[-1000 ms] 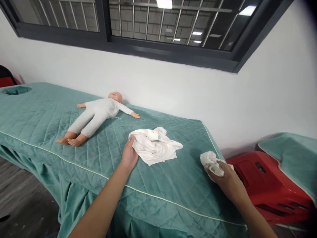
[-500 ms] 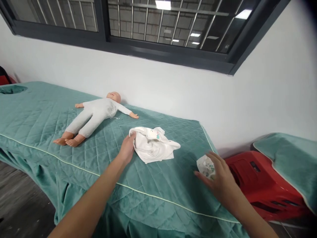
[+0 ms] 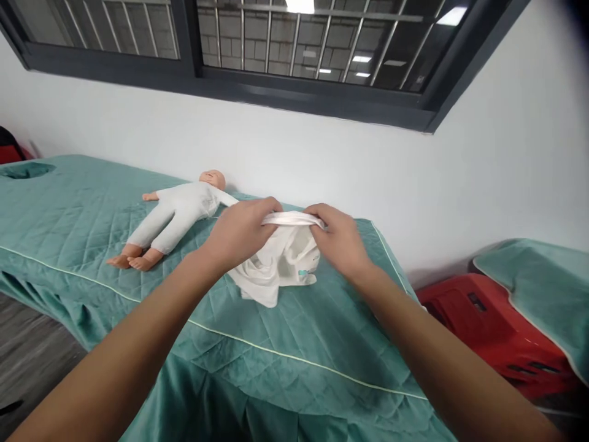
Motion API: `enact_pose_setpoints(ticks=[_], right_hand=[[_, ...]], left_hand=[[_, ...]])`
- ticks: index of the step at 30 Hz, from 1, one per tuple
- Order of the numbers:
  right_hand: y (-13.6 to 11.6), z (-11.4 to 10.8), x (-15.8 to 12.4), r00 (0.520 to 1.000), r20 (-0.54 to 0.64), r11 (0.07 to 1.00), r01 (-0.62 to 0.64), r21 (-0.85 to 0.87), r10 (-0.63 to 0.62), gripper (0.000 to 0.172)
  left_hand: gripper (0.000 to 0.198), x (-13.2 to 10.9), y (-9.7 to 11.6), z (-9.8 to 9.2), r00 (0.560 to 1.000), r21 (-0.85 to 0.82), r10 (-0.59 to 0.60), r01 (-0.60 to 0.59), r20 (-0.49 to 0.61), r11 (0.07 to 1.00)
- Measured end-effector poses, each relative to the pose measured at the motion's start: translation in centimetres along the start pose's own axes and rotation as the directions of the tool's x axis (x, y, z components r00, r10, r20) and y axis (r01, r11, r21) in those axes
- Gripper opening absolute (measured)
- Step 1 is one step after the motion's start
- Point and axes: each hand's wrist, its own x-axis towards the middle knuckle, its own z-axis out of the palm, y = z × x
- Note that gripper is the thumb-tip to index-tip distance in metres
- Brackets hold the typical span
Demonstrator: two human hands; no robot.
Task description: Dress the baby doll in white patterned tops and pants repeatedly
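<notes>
A white baby garment (image 3: 276, 267) hangs bunched above the teal quilted bed (image 3: 92, 227), its lower folds resting on the cover. My left hand (image 3: 242, 232) and my right hand (image 3: 338, 238) each pinch its top edge and stretch that edge taut between them. A baby doll (image 3: 177, 215) in a white suit lies on its back farther left, near the wall, feet toward the bed's front edge. My left hand hides the doll's far arm.
A red plastic object (image 3: 483, 328) sits on the floor right of the bed. A second teal-covered surface (image 3: 538, 288) stands at the far right. A white wall with a dark-framed window (image 3: 299, 92) runs behind. The small white cloth is out of sight.
My right hand let go of the small white cloth and moved left to the garment. Both hands lifted the garment by its top edge.
</notes>
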Motion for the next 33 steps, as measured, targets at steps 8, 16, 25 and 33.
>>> enact_pose_setpoints(ticks=[8,16,25,33], right_hand=[[2.4,-5.2,-2.6,0.984,-0.053,0.986,-0.168,-0.003,0.167,0.039],[5.7,-8.0,-4.8,0.845,-0.061,0.847,-0.526,0.079,0.531,0.027],[9.5,3.7,-3.0,0.866,0.072,0.777,-0.405,-0.483,0.496,0.046],[7.8,12.9,-5.8,0.818,0.2,0.793,-0.412,-0.449,0.539,0.052]], left_hand=[[0.028,-1.9,-3.0,-0.8,0.942,0.227,-0.197,0.262,-0.272,0.938],[0.029,-1.9,-5.3,0.4,0.901,0.107,-0.402,0.421,-0.163,0.901],[0.032,1.0,-7.6,10.7,0.93,0.459,-0.367,0.325,0.001,0.827],[0.04,-1.3,-6.8,18.7,0.92,0.178,-0.335,0.302,0.203,0.936]])
